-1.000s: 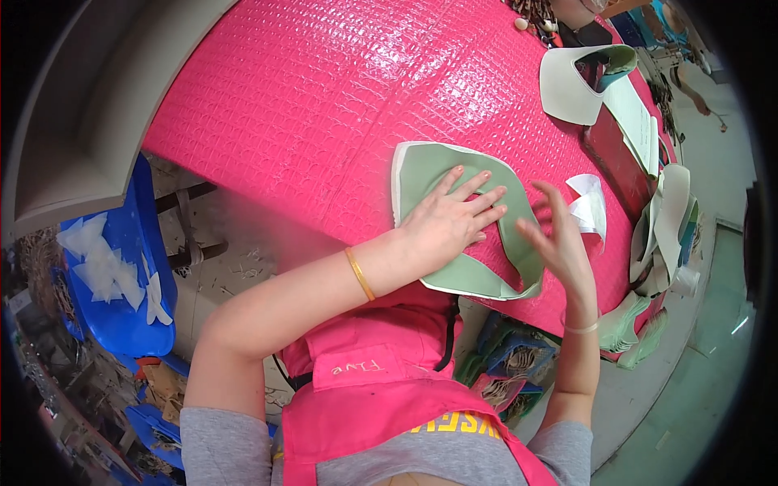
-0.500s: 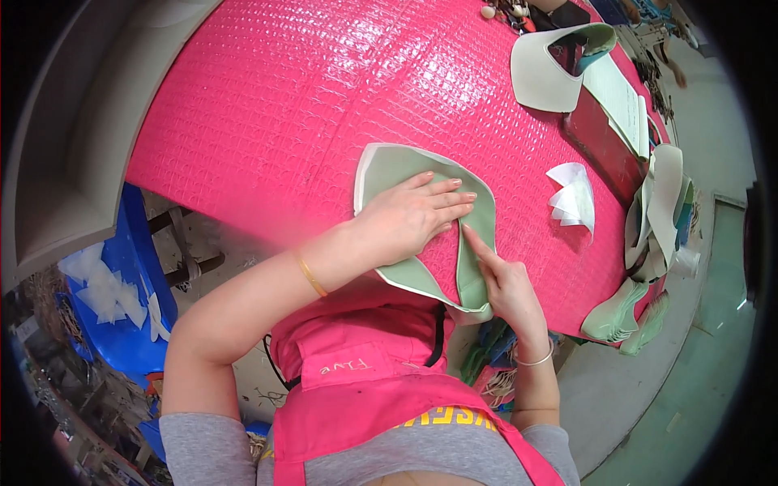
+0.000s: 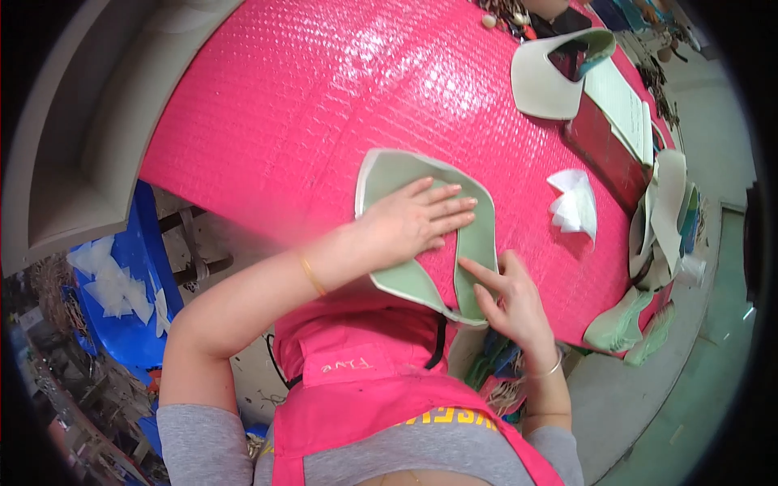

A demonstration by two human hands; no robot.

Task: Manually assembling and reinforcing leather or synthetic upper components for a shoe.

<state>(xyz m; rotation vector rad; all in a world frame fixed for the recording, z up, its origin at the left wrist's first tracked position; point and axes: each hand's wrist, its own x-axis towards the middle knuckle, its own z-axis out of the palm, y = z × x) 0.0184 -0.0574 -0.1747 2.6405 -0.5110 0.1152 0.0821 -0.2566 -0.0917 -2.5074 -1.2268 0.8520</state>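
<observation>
A pale green, curved sheet piece (image 3: 474,198) with a white edge, shaped like a shoe upper, lies at the near edge of the pink-covered table. It loops round a gap where the pink cover shows. My left hand (image 3: 413,223) rests flat across its middle, fingers stretched out and palm down. At the piece's right strip is my right hand (image 3: 516,300), its index finger extended onto the green surface. The right thumb is apart from that finger and nothing shows between them; the other fingers are curled and partly hidden.
The pink table cover (image 3: 308,105) is quilted and shiny. A white curved piece (image 3: 539,81) stands at the far right near an open notebook (image 3: 620,101) and a dark red box (image 3: 604,150). White scraps (image 3: 574,202) lie right. More pieces (image 3: 664,215) hang over the right edge. A blue chair (image 3: 150,243) stands left.
My right hand has slid nearer along the strip, and its thumb now shows on the green surface. My left hand stays flat on the piece. The view has shifted slightly.
</observation>
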